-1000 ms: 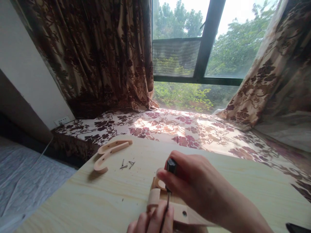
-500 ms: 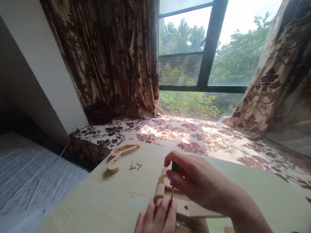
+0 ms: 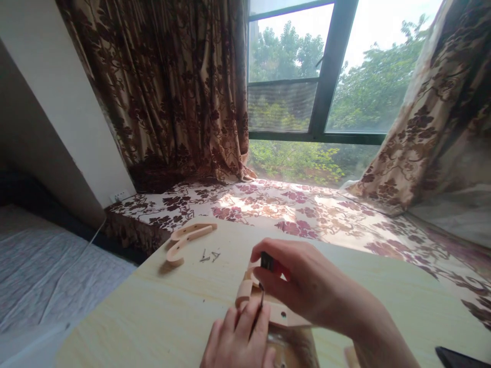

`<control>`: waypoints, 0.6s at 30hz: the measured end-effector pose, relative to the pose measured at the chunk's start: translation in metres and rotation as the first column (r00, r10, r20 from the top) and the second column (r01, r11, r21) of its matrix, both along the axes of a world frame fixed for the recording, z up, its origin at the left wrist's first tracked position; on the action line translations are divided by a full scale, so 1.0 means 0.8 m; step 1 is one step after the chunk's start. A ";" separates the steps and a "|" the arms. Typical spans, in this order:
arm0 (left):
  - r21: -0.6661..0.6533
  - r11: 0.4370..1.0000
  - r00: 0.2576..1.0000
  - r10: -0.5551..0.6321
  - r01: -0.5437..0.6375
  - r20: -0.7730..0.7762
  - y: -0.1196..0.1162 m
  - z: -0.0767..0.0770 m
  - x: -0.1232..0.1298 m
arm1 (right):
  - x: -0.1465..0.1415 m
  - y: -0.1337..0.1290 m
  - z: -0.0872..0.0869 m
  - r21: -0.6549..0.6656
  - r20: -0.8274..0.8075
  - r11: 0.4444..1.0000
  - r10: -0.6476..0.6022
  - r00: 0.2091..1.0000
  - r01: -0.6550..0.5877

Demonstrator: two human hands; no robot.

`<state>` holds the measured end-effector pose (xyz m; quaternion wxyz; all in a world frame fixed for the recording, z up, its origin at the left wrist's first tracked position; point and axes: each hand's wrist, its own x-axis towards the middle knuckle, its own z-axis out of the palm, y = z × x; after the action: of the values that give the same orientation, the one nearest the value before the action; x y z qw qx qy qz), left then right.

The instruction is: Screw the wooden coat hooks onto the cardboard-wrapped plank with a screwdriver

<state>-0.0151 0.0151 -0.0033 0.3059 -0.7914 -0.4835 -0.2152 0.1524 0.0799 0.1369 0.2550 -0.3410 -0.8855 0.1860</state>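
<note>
My right hand (image 3: pixel 303 281) is closed around the black and red handle of a screwdriver (image 3: pixel 267 261), gripping it from above. Its thin metal shaft runs down between the fingers of my left hand (image 3: pixel 240 335), which hide the tip. Those left fingers press on one end of a pale wooden piece (image 3: pixel 293 316) that has a dark hole in it. Behind it, partly under my right hand, lies another wooden part with a rounded end (image 3: pixel 244 291). A brownish, shiny block (image 3: pixel 303 345) sits beneath the wooden piece.
Two curved wooden pieces with holes (image 3: pixel 182 250) lie at the table's far left. Several small screws (image 3: pixel 209 255) are beside them on the pale tabletop (image 3: pixel 146 312). A dark flat object (image 3: pixel 456 358) shows at lower right. Beyond the table is a flower-patterned window seat (image 3: pixel 268 204).
The whole view has shifted slightly, so things sit a little further left and up. The screwdriver stays in my right hand, its grip nearly the same. A dark object has come into view at lower right.
</note>
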 end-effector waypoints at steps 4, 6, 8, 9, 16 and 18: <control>-0.016 1.000 0.999 -0.024 0.024 0.025 0.000 0.002 -0.004 | -0.003 0.005 -0.005 0.027 0.031 0.993 -0.116 0.993 0.115; -0.031 0.999 0.999 -0.036 0.037 0.019 0.000 0.002 -0.005 | -0.002 0.007 -0.005 0.018 0.030 0.995 -0.094 0.995 0.093; -0.044 0.998 0.999 -0.042 0.042 0.001 0.000 0.001 -0.006 | 0.001 0.007 -0.004 -0.035 0.008 0.999 -0.006 1.000 0.006; -0.046 0.998 0.999 -0.045 0.044 -0.010 -0.001 0.001 -0.007 | 0.002 0.007 -0.004 -0.064 -0.004 0.997 0.036 0.999 -0.036; 0.017 0.999 0.999 -0.037 0.037 -0.020 -0.003 0.005 -0.001 | -0.001 0.012 -0.007 -0.019 0.017 0.997 -0.071 0.997 0.071; 0.025 0.999 0.999 -0.048 0.048 -0.008 -0.002 0.004 -0.001 | -0.001 0.012 -0.006 -0.035 -0.010 0.998 -0.050 0.999 0.050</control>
<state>-0.0160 0.0134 0.0002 0.3124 -0.7996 -0.4605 -0.2259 0.1519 0.0898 0.1319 0.2585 -0.3664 -0.8719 0.1969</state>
